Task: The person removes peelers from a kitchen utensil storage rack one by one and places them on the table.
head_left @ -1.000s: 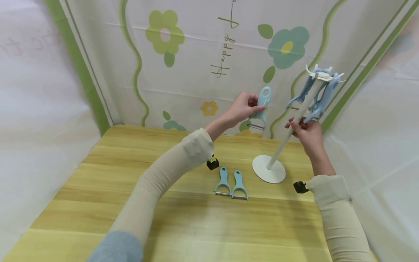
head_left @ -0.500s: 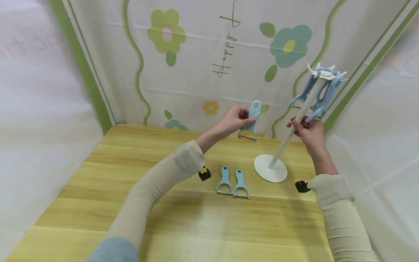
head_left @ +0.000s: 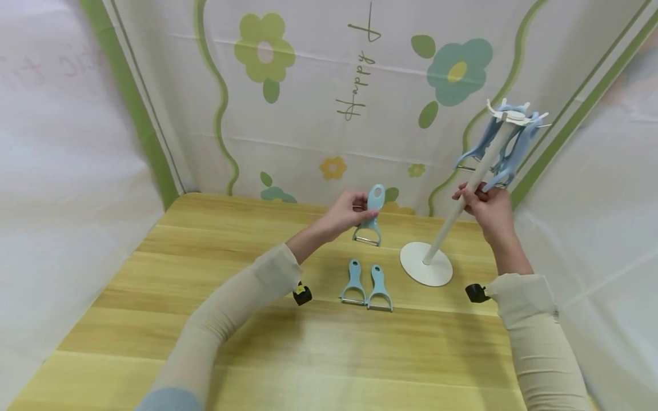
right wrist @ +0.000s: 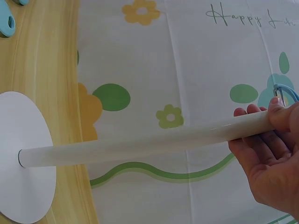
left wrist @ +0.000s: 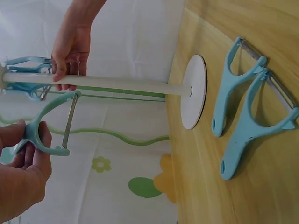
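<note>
In the head view the left hand [head_left: 346,216] pinches a light blue peeler [head_left: 376,200] by its handle, blade end down, above the table's back part. The right hand [head_left: 490,211] grips the white pole [head_left: 453,218] of a stand just below blue peelers [head_left: 514,157] hanging from its top hooks. The stand's round base [head_left: 426,264] rests on the table. Two more light blue peelers [head_left: 354,282] [head_left: 378,288] lie side by side left of the base. In the left wrist view the held peeler [left wrist: 33,130] shows its metal blade; the right wrist view shows fingers [right wrist: 268,135] round the pole.
The wooden table [head_left: 319,354] ends at a patterned curtain [head_left: 303,114] behind it. More pale curtain hangs at the left and right sides. Small black devices [head_left: 302,294] [head_left: 476,293] are attached near both wrists.
The left hand has moved left and down with its peeler, away from the top of the stand. The right hand keeps its grip on the pole.
</note>
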The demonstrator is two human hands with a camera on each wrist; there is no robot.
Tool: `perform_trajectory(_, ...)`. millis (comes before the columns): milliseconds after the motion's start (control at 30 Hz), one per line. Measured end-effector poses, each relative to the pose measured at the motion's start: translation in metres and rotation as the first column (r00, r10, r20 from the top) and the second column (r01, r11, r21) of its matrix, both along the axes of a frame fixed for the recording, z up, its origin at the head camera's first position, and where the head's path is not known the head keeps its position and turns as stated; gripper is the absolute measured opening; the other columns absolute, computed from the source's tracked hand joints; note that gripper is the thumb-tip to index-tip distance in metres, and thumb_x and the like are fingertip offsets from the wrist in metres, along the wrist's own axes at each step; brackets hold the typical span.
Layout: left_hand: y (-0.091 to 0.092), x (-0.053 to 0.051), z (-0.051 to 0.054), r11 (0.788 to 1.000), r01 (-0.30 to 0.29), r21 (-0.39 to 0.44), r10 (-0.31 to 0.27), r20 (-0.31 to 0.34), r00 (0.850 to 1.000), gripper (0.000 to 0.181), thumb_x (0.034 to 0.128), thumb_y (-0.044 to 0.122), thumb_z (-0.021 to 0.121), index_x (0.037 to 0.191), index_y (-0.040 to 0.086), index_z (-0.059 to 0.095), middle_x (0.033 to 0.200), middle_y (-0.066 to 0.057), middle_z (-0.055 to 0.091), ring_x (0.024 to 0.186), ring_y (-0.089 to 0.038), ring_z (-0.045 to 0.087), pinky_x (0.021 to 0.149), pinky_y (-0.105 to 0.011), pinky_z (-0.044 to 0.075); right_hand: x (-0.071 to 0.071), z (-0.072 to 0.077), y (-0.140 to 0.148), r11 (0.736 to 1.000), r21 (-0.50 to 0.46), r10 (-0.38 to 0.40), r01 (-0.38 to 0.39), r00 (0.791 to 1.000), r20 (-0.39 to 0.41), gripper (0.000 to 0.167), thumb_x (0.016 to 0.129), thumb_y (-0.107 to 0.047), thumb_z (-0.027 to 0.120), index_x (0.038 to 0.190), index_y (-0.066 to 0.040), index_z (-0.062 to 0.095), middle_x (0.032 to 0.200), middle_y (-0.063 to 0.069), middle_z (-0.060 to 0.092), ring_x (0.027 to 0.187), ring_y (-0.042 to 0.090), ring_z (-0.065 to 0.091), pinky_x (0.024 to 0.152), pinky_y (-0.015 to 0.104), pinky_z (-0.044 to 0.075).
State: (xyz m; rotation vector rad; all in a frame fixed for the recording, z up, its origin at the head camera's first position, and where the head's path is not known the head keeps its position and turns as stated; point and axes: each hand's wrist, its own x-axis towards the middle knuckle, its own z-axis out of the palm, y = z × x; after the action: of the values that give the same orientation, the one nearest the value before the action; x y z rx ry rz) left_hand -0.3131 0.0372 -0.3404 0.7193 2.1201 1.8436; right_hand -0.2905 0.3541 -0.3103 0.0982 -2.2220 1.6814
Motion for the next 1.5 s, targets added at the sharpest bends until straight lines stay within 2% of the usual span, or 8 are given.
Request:
perform_trajectory(267, -0.011, 0.011, -0.018, 0.999, -0.008, -0.04, 0.01, 0.049, 0.999, 0.025, 0.0964, 0.007, 0.065, 0.118, -0.005, 0.062, 0.108, -0.016, 0.067, 0.091, -0.016, 0.065, 0.079, -0.026, 0.059, 0.001, 0.001, 0.001, 1.0, -0.004, -0.008, 0.008, 1.0, 0.006, 0.037, 0.095, -0.02, 0.066, 0.113, 0.011, 0.059, 0.083, -0.013, 0.073, 0.085, -0.001, 0.07, 0.075, 0.012, 0.055)
perform_trajectory(433, -0.017, 0.017, -0.028, 0.998, -0.02, -0.068, 0.024, 0.072, 0.997, 0.024, 0.0958, 0.006, 0.065, 0.117, -0.004, 0.062, 0.105, -0.015, 0.067, 0.09, -0.016, 0.065, 0.076, -0.026, 0.059, 0.001, 0.001, 0.001, 1.0, -0.017, -0.009, 0.009, 1.0, 0.003, 0.036, 0.095, -0.019, 0.066, 0.113, 0.012, 0.059, 0.083, -0.014, 0.072, 0.083, -0.001, 0.071, 0.074, 0.012, 0.055)
perform_trajectory(600, -0.025, 0.021, -0.04, 0.996, -0.023, -0.09, 0.034, 0.116, 0.993, 0.021, 0.0959, 0.006, 0.065, 0.114, -0.004, 0.063, 0.099, -0.01, 0.065, 0.086, -0.014, 0.064, 0.073, -0.024, 0.058, 0.001, 0.0, 0.0, 1.0, -0.021, 0.004, -0.005, 1.0, -0.006, 0.033, 0.095, -0.019, 0.067, 0.111, 0.008, 0.061, 0.084, -0.013, 0.072, 0.084, -0.001, 0.071, 0.075, 0.012, 0.055)
perform_trajectory(867, -0.037, 0.021, -0.06, 0.994, 0.0, -0.113, 0.019, 0.16, 0.987, 0.02, 0.0965, 0.001, 0.061, 0.115, -0.007, 0.061, 0.098, -0.011, 0.064, 0.086, -0.015, 0.064, 0.074, -0.026, 0.059, 0.0, 0.0, 0.0, 0.999, -0.034, 0.009, -0.01, 1.0, -0.005, 0.031, 0.094, -0.02, 0.068, 0.109, 0.007, 0.062, 0.083, -0.013, 0.073, 0.083, -0.001, 0.071, 0.074, 0.012, 0.055)
perform_trajectory(1167, -0.047, 0.023, -0.085, 0.993, 0.024, -0.118, 0.003, 0.222, 0.975, 0.032, 0.0968, -0.003, 0.057, 0.127, -0.008, 0.048, 0.108, -0.017, 0.061, 0.091, -0.018, 0.063, 0.075, -0.029, 0.06, 0.0, -0.001, 0.002, 1.0, -0.025, 0.007, -0.007, 1.0, 0.007, 0.042, 0.095, -0.02, 0.067, 0.117, 0.015, 0.056, 0.083, -0.014, 0.073, 0.084, -0.002, 0.071, 0.074, 0.011, 0.055)
perform_trajectory(1333, -0.052, 0.026, -0.098, 0.989, 0.039, -0.144, 0.0, 0.256, 0.967, 0.034, 0.0979, -0.004, 0.055, 0.13, -0.008, 0.044, 0.112, -0.02, 0.06, 0.093, -0.021, 0.064, 0.078, -0.032, 0.06, 0.0, -0.001, 0.002, 1.0, -0.016, 0.006, -0.006, 1.0, 0.005, 0.036, 0.095, -0.019, 0.067, 0.113, 0.011, 0.059, 0.083, -0.013, 0.073, 0.084, -0.001, 0.071, 0.074, 0.011, 0.055)
perform_trajectory(1500, -0.058, 0.027, -0.107, 0.985, 0.046, -0.169, 0.002, 0.274, 0.962, 0.033, 0.0982, -0.005, 0.053, 0.13, -0.009, 0.044, 0.111, -0.023, 0.061, 0.092, -0.024, 0.067, 0.078, -0.034, 0.061, 0.0, 0.0, 0.002, 1.0, -0.025, 0.006, -0.006, 1.0, 0.008, 0.034, 0.095, -0.019, 0.067, 0.112, 0.009, 0.06, 0.083, -0.013, 0.073, 0.084, -0.001, 0.071, 0.074, 0.012, 0.055)
